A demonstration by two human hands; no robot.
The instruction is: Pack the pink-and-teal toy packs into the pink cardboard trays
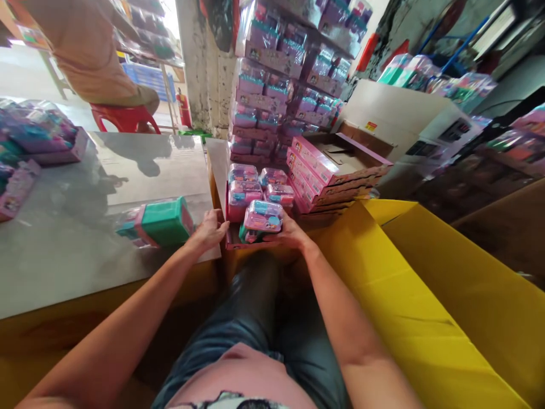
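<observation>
Open tabletop (80, 244) is flanking the cardboard tray (234, 244); the half-open left hand (208, 230) is touching its rim, the right hand (293, 232) gripping a plastic case (263, 217).

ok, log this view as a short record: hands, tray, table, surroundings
left hand: at the tray's left edge; grip unclear
right hand: on the right side of the front plastic box
tray: pink, open; four more clear-lidded boxes behind the front one
table: left of the tray, green-and-pink pack lying on it
right side: stacked pink cartons, large open yellow box
behind: tall stack of wrapped packs
other person: on a red stool, far left
</observation>
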